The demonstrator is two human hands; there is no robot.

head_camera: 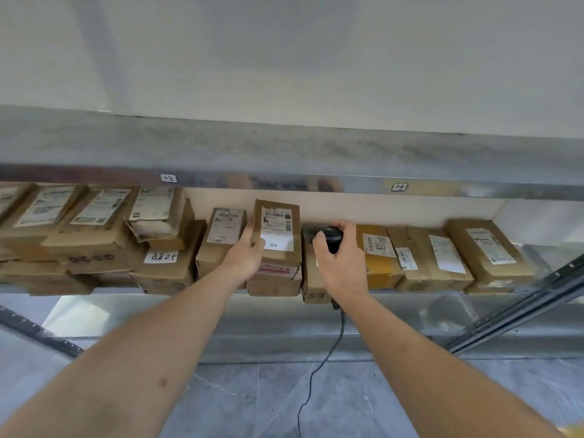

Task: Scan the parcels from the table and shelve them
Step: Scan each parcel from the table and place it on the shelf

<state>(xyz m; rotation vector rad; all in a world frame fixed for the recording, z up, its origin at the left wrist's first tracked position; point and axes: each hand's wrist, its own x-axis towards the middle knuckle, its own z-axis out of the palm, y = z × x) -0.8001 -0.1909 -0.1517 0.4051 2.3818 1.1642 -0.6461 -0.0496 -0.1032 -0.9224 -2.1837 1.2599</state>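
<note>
A small brown cardboard parcel (278, 235) with a white barcode label stands on the metal shelf (410, 298), on top of another box. My left hand (248, 252) grips its left side, thumb on the label's lower edge. My right hand (339, 257) holds a black corded barcode scanner (328, 237) just right of the parcel, over a low brown box (313, 279). The scanner's cable (319, 368) hangs down toward the floor.
Many labelled cardboard parcels fill the shelf: stacked ones on the left (94, 235), one marked 5288 (164, 257), a yellow one (379, 257) and others on the right (486, 251). A metal shelf (284, 147) runs above. Black uprights slant at both sides. Grey floor lies below.
</note>
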